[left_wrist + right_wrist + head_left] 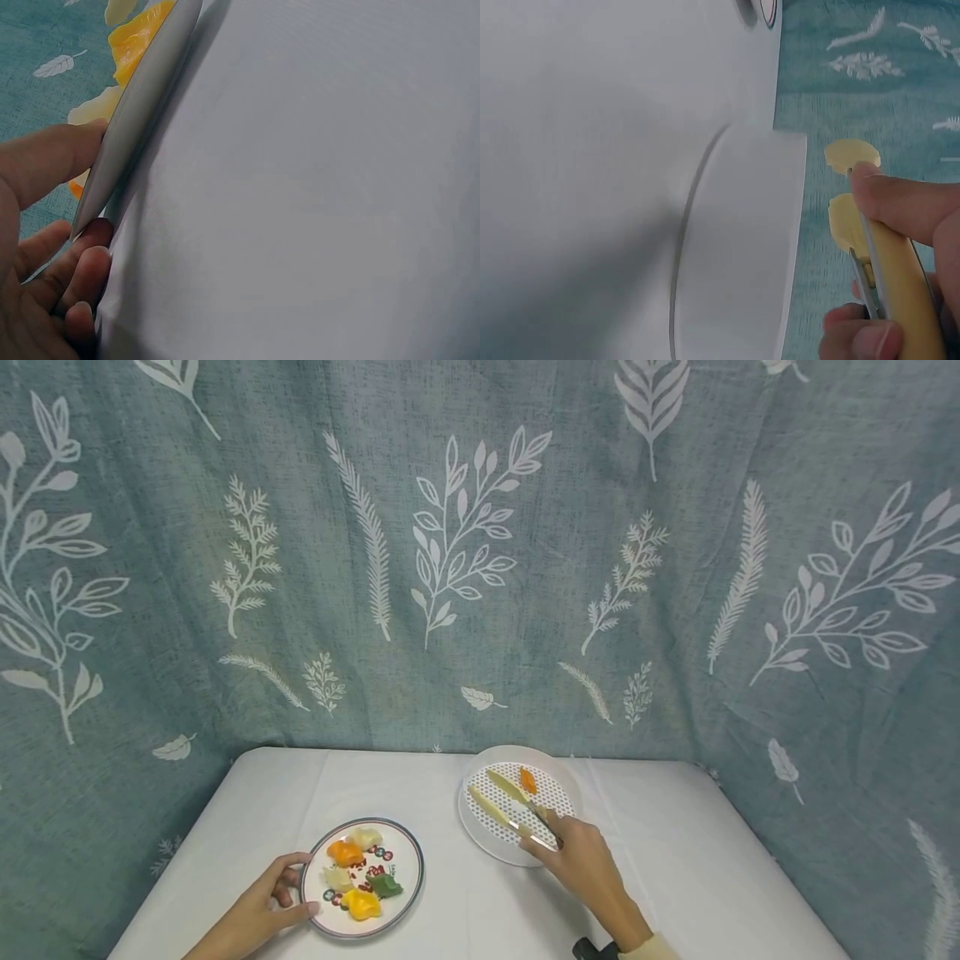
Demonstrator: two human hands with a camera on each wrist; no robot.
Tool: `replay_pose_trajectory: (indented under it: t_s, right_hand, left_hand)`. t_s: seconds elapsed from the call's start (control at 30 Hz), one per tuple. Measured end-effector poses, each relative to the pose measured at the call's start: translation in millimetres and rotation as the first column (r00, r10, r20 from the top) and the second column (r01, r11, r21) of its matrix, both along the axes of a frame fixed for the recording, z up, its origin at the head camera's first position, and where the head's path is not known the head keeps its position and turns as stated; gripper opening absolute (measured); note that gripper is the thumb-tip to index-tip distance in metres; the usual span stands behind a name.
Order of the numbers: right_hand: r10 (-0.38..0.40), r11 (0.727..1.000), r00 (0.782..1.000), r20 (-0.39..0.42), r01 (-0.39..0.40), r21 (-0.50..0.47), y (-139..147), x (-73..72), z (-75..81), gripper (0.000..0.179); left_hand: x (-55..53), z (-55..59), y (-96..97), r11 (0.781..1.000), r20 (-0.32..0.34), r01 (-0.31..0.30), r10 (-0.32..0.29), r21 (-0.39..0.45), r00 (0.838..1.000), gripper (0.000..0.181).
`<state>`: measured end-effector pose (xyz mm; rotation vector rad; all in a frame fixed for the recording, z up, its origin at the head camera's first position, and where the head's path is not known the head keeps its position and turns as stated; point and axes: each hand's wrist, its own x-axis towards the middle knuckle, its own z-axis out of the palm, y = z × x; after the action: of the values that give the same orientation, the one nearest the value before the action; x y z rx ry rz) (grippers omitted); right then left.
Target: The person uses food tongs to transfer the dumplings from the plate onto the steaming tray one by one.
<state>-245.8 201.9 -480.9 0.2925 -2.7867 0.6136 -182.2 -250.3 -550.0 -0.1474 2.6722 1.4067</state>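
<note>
My left hand (pixel 264 897) grips the left rim of a round plate (pixel 405 860), thumb on the edge and fingers curled at its underside in the left wrist view. On the plate lie several dumplings: orange (pixel 345 853), yellow (pixel 362 904), green (pixel 386 885) and cream ones (pixel 365 837). My right hand (pixel 588 864) holds yellow-tipped tongs (pixel 512 787), thumb along one arm in the right wrist view. Their tips are apart with nothing between them, over a white perforated steamer tray (pixel 480 839). One small orange dumpling (pixel 528 780) lies on the tray near the tips.
Both dishes are on a table with a white cloth (pixel 442 910), the tray back and to the right of the plate. A blue-green curtain (pixel 480 568) with white leaf prints hangs behind the table and along its sides. A dark wrist strap (pixel 596 948) shows at my right sleeve.
</note>
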Motion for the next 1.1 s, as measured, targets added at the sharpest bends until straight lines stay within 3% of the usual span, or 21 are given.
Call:
replay_pose_trajectory:
  t_s: [0.43,0.73,0.93,1.1]
  right_hand:
    - [0.146,0.989,0.989,0.01,-0.146,-0.019,-26,22.1,-7.7,0.064]
    - [0.265,0.964,0.963,-0.041,-0.266,-0.02,-37,33.0,-12.9,0.063]
    - [0.31,0.95,0.951,0.004,-0.31,-0.036,-44,38.4,-15.6,0.045]
    - [0.335,0.942,0.941,0.043,-0.333,-0.047,-51,43.9,-16.0,0.055]
  left_hand:
    - [2.0,3.0,1.3,1.0,-0.004,-0.005,0.005,-0.006,1.0,0.084]
    - [-0.1,-1.6,1.2,1.0,0.009,-0.015,0.015,0.003,1.0,0.086]
    - [-1.1,-4.3,1.1,1.0,0.005,-0.017,0.017,0.005,1.0,0.087]
    - [-0.2,-3.0,0.6,1.0,-0.003,-0.013,0.013,0.004,1.0,0.085]
